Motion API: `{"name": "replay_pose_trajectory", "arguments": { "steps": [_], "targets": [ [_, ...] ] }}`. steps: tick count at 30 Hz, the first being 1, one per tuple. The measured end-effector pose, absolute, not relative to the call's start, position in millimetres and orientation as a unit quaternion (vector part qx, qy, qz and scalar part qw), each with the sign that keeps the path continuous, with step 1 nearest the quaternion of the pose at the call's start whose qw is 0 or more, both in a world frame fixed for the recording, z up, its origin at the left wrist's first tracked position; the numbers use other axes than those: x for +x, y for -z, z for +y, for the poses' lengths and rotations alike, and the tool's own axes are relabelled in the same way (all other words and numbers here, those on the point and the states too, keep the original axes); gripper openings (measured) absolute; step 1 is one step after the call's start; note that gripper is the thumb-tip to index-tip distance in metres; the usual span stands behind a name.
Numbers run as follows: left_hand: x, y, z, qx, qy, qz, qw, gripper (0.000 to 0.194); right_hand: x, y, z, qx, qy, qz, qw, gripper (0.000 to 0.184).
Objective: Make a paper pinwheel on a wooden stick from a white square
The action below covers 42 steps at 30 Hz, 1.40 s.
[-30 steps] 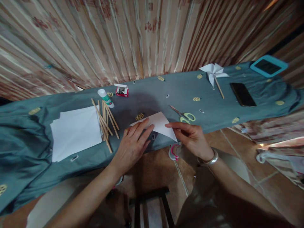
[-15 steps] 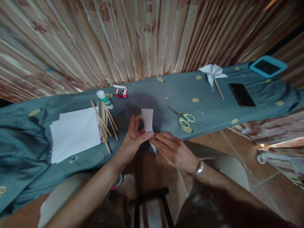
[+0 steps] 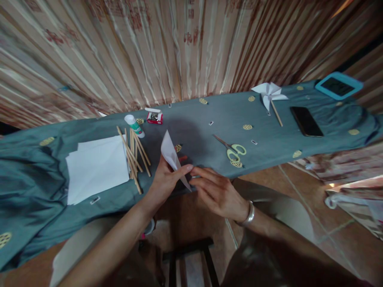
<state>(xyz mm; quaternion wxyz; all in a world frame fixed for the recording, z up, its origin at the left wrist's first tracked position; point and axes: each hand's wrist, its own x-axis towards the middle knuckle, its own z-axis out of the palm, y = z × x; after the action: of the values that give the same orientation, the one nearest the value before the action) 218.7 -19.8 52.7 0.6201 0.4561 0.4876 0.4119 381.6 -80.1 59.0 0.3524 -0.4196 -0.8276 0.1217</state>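
Note:
My left hand (image 3: 163, 179) is closed on a white piece of paper (image 3: 170, 151), its thumb stretched across the near part. The paper is bent and stands on a slant above the table, its lower tip pointing toward me. My right hand (image 3: 217, 191), with a silver bracelet at the wrist, has its fingertips at the paper's right edge, close to my left thumb. A small pale bit shows between those fingers, too small to name. Green-handled scissors (image 3: 231, 149) lie slightly open to the right of my hands.
Left on the cloth-covered table (image 3: 197, 119) are stacked white sheets (image 3: 97, 171), several wooden sticks (image 3: 134, 157), a glue stick (image 3: 134, 126) and a red box of small metal pieces (image 3: 154, 117). Right are a paper pinwheel (image 3: 270, 95), a phone (image 3: 305, 121) and a blue-framed device (image 3: 339, 85).
The paper has turned and tilted to the left in my left hand, its upper end now nearer that hand. My right fingers have parted slightly at its edge.

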Motion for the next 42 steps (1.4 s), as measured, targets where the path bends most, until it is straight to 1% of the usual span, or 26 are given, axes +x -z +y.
{"name": "replay_pose_trajectory", "arguments": {
  "steps": [3,5,10,12,14,16,18,21,23,26,28,30,32,34,35,36,37,39,40,42],
  "targets": [
    [219,-49,-17,0.5,-0.419,0.485,0.583,0.073,380,-67,-74,-0.476,-0.191,-0.75,0.417,0.014],
    [221,-46,-16,0.53,-0.419,0.475,0.563,0.075,380,-72,-67,-0.501,-0.224,-0.709,0.442,0.01],
    [229,-42,-18,0.592,-0.42,0.436,0.532,0.078,377,-79,-49,-0.527,-0.308,-0.643,0.463,0.018],
    [232,-43,-19,0.598,-0.421,0.428,0.531,0.079,375,-80,-45,-0.521,-0.319,-0.641,0.466,0.015],
    [233,-45,-20,0.598,-0.421,0.428,0.531,0.081,373,-80,-42,-0.52,-0.313,-0.645,0.465,0.008],
    [233,-46,-20,0.588,-0.421,0.438,0.535,0.084,372,-78,-41,-0.521,-0.323,-0.637,0.467,0.007],
    [230,-47,-20,0.559,-0.42,0.446,0.559,0.08,373,-74,-39,-0.522,-0.36,-0.606,0.481,0.01],
    [223,-45,-20,0.465,-0.428,0.47,0.616,0.06,382,-64,-34,-0.532,-0.41,-0.542,0.505,0.017],
    [217,-41,-19,0.391,-0.443,0.503,0.631,0.051,391,-56,-30,-0.548,-0.419,-0.514,0.509,0.021],
    [207,-34,-19,0.354,-0.449,0.558,0.601,0.046,405,-43,-28,-0.576,-0.413,-0.497,0.5,0.027],
    [202,-29,-19,0.397,-0.43,0.571,0.576,0.045,412,-36,-30,-0.597,-0.395,-0.504,0.482,0.026],
    [197,-25,-19,0.462,-0.407,0.561,0.553,0.051,417,-33,-33,-0.623,-0.355,-0.531,0.452,0.023],
    [194,-23,-17,0.534,-0.398,0.542,0.513,0.07,420,-32,-37,-0.649,-0.291,-0.573,0.406,0.027],
    [190,-23,-15,0.615,-0.394,0.526,0.435,0.09,423,-31,-41,-0.66,-0.222,-0.624,0.354,0.032],
    [188,-24,-14,0.66,-0.388,0.519,0.38,0.094,424,-30,-42,-0.656,-0.189,-0.651,0.332,0.033],
    [185,-25,-12,0.707,-0.375,0.51,0.315,0.095,424,-29,-43,-0.646,-0.156,-0.678,0.313,0.034],
    [183,-27,-11,0.753,-0.355,0.495,0.248,0.092,424,-28,-44,-0.633,-0.122,-0.705,0.296,0.034],
    [179,-30,-11,0.831,-0.291,0.455,0.131,0.075,424,-27,-45,-0.604,-0.059,-0.75,0.263,0.035],
    [178,-30,-11,0.862,-0.254,0.428,0.096,0.066,422,-27,-46,-0.589,-0.035,-0.77,0.243,0.037],
    [177,-29,-15,0.906,-0.194,0.368,0.081,0.058,418,-29,-49,-0.545,-0.01,-0.814,0.202,0.042]
  ]
}}
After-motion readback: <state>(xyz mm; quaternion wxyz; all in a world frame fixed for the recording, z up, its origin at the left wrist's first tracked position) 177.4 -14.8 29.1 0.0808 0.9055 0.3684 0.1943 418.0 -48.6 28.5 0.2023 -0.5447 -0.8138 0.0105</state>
